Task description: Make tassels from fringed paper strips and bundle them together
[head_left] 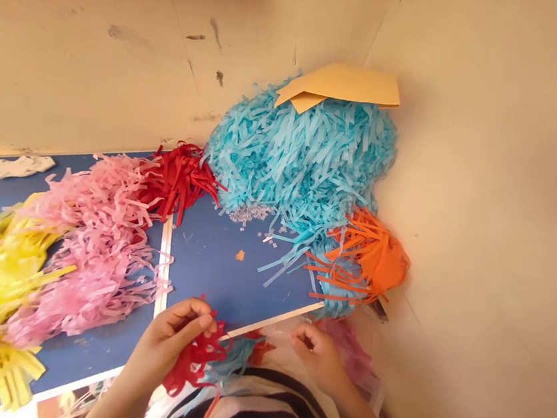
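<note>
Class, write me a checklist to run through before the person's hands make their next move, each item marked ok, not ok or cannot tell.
1. Left hand holds the red strips: ok.
2. Right hand free of paper: cannot tell; its fingers are curled.
3. Blue tabletop free of scraps: not ok; an orange scrap lies there.
4. Orange bundle apart from the turquoise heap: not ok; they overlap.
5. Folded yellow sheet on the heap: ok.

A single view is taken from the head, aimed forward and down (the wall (501, 194) is caught too); left hand (181, 329), right hand (319, 356) and blue table (216, 266) are seen close up.
</note>
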A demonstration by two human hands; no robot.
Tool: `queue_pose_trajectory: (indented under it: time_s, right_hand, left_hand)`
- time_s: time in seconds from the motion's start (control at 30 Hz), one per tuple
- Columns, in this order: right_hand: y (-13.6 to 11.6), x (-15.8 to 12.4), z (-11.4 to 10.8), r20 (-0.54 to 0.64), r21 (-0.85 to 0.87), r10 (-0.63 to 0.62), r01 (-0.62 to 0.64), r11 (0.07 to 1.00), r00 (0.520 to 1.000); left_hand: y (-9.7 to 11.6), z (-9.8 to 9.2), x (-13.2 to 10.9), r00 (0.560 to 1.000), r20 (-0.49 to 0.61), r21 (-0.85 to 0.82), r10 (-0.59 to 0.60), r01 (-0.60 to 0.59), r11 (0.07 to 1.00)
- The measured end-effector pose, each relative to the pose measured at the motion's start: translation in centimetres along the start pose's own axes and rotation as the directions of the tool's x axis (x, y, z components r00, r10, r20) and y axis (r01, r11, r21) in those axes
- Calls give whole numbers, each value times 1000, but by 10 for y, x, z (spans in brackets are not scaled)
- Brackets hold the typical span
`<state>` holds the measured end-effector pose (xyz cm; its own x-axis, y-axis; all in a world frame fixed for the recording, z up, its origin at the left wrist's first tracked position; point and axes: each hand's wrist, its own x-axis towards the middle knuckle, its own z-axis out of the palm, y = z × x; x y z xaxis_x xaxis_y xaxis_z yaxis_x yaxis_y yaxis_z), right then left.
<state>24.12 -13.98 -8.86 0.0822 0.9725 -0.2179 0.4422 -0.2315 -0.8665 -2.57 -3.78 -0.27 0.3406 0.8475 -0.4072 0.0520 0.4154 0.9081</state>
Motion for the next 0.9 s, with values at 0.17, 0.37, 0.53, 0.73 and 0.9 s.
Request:
queue_pose_trajectory:
  time_s: [0.17,0.37,0.53,0.73,0.9]
  right_hand:
    - [-62,12,23,-227,689,240,-19,725,944]
    - [-102,29,30,117,835,95,-150,529,989]
    - [-109,56,16,55,812,55,-77,579,997]
    - [-119,74,19,-26,820,93,-31,571,995]
    - [-121,56,33,-196,202,-185,224,953,963]
  left_hand:
    - [-17,39,-3,909,409,-71,-86,125,990]
    - [-24,55,6,913,405,-77,53,-24,997]
    - [-16,41,7,943,334,189,-2,-65,980]
    - [-26,22,16,981,184,30,61,-68,997]
    - [-32,9,20,981,-63,-477,-185,133,869]
